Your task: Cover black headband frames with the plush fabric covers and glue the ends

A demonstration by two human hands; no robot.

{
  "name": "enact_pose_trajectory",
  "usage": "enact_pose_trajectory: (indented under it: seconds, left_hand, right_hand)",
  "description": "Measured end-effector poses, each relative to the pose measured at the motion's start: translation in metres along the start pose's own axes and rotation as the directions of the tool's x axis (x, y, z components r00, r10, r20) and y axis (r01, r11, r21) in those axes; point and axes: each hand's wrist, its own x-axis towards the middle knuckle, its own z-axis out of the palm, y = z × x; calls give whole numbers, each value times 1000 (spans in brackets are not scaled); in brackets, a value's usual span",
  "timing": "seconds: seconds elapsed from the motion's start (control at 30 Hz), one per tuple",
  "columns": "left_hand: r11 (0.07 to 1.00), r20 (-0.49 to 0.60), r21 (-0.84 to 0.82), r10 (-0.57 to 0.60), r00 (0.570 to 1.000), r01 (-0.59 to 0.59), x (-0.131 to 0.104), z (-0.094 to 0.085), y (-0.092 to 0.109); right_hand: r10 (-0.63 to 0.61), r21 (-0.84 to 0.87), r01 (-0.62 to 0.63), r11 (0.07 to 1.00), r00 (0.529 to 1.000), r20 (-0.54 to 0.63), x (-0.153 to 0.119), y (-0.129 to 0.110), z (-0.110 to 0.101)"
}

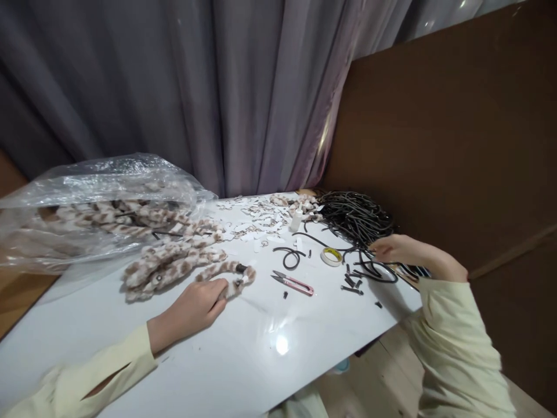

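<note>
My left hand (pixel 201 303) is closed on a curved strip of white-and-brown spotted plush (pixel 220 269), pressing it to the table. A dark band and a bit of white show near the strip's bend. More spotted plush strips (pixel 172 264) lie bundled just beyond this hand. On the right, my right hand (pixel 402 251) is at the near edge of a heap of black cords (pixel 357 215), its fingers drawn together. What they grip, if anything, is hidden. Loose black cords curve beneath that hand.
Between my hands lie pink-handled thread snips (pixel 293 283), a coiled cord (pixel 290 257), a yellow-cored tape roll (pixel 331 256) and short black pieces (pixel 350 283). Behind stand a small bottle (pixel 296 220) and scattered tags. A clear bag (pixel 108 180) sits left; a brown panel (pixel 444 145) rises right.
</note>
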Motion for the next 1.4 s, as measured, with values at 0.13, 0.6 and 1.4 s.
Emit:
enact_pose_trajectory:
  seconds: [0.13, 0.6, 1.4]
  left_hand:
    - [1000, -3, -12, -6, 1000, 6, 0, -1, 1]
    - [1000, -23, -14, -6, 1000, 6, 0, 1, 0]
    - [1000, -7, -18, -24, 1000, 24, 0, 3, -1]
  right_hand:
    - [17, -65, -20, 998, 999, -51, -21, 2, 18]
    - [-27, -6, 26, 1000, 976, -215, -68, 0, 60]
    - [-97, -150, 56, 987, 955, -280, -15, -25, 57]
